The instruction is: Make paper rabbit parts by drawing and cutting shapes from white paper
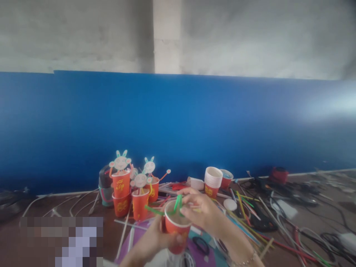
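Note:
A red paper cup (178,228) with a white rim is held upright by my left hand (157,239), its fingers wrapped round the side. Green straws (178,203) stand up from inside the cup, and another green piece (154,211) sticks out over the rim to the left. My right hand (200,209) is at the cup's right rim, its thumb and fingers closed around the upright green straws. Behind and to the left, red cups (140,204) carry white paper rabbit faces (121,163) with paper or straw arms.
A stack of white-rimmed cups (213,180), a tipped cup (195,183) and a cup with blue inside (226,178) stand behind. Loose coloured straws (250,233), scissors (201,244) and tape (187,259) lie nearby. Cables (300,230) cover the right; a blue panel (178,122) rises behind.

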Demonstrator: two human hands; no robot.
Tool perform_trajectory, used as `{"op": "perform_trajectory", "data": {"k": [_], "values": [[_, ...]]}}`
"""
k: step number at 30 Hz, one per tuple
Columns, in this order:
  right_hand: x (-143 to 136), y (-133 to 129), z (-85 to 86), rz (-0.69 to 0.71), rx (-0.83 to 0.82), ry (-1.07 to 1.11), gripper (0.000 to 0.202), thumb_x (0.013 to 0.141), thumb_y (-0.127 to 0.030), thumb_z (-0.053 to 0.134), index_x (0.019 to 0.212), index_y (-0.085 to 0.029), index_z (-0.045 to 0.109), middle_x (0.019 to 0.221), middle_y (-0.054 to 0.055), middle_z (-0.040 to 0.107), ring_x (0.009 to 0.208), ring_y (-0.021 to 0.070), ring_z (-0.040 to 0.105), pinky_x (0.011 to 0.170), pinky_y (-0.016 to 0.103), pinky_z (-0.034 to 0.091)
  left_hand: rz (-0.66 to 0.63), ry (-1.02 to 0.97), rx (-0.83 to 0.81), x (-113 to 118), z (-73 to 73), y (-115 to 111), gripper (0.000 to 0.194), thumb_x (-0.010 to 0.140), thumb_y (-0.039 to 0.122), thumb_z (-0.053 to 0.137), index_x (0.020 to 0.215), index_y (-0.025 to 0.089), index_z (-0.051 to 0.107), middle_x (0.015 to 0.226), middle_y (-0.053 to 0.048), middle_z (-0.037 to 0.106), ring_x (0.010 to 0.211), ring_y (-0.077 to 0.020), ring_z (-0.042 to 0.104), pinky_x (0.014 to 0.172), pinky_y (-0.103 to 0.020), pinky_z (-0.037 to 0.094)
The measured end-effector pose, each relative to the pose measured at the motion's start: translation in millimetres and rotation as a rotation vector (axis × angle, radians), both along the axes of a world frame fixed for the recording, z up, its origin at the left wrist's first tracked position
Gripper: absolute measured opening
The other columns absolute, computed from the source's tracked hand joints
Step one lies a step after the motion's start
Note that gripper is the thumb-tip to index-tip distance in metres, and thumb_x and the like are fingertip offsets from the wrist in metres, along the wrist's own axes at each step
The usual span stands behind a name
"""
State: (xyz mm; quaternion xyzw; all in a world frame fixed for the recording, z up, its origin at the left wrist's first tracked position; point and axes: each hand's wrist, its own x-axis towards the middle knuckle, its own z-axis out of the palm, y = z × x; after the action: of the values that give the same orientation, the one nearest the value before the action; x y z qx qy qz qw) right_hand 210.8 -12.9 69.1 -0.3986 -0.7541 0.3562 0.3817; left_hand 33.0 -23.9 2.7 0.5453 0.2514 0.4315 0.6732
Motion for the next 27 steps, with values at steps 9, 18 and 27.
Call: {"op": "perform_trajectory", "data": {"k": [9,18,27], "values": [[18.7,16.5,-5.2,-0.285,0.04,0.101,0.035,0.086,-0.048,0.055,0.095,-0.018,0.07,0.103,0.012,0.072,0.1,0.0277,0.063,0.091,0.041,0.047,0.272,0.031,-0.037,0.2,2.0,1.8,0.052,0.053,0.043,0.084,0.094,0.015,0.068,0.085,-0.007,0.068,0.079,-0.021,0.058,0.071,-0.031,0.046],[15.3,14.4,-3.6,-0.303,0.013,0.05,0.035,0.084,-0.045,0.054,0.097,-0.017,0.071,0.095,0.009,0.073,0.09,0.0269,0.065,0.081,0.037,0.051,0.265,-0.002,-0.078,-3.8,1.8,0.5,0.058,0.047,0.041,0.087,0.095,0.013,0.069,0.09,-0.011,0.071,0.088,-0.0264,0.061,0.082,-0.037,0.046],[9.8,7.6,-3.5,-0.297,0.155,0.052,0.029,0.083,-0.043,0.057,0.096,-0.02,0.068,0.109,0.01,0.066,0.108,0.0289,0.058,0.095,0.042,0.043,0.305,0.106,-0.025,-5.2,-3.9,2.4,0.066,0.055,0.044,0.083,0.111,0.019,0.062,0.098,-0.01,0.068,0.098,-0.0302,0.06,0.087,-0.043,0.046]]}}
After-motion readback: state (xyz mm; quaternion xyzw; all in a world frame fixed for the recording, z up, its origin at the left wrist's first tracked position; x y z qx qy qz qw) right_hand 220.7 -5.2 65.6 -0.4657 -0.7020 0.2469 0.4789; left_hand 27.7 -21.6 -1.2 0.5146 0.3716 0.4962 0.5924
